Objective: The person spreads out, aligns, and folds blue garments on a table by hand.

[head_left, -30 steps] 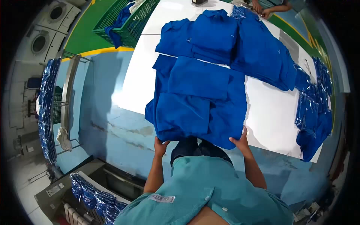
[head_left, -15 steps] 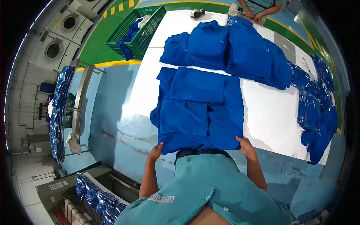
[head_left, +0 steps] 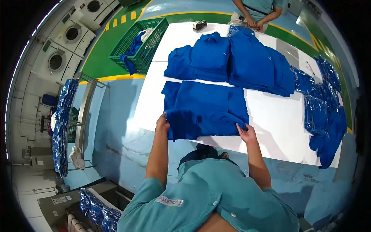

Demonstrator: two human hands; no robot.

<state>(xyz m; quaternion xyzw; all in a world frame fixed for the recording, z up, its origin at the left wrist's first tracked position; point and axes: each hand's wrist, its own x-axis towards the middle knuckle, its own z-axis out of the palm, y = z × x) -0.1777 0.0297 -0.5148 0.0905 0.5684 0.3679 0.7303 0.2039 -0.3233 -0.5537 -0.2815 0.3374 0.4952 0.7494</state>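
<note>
Blue garment, partly folded, lies at the near edge of the worktop, pinched by both hands: the left hand on its left side, the right hand on its lower right. Beyond the garment sit folded blue stacks; right of it, plastic-wrapped bundles; beyond its upper left, a green crate.

Washing machines beyond green crate
</note>
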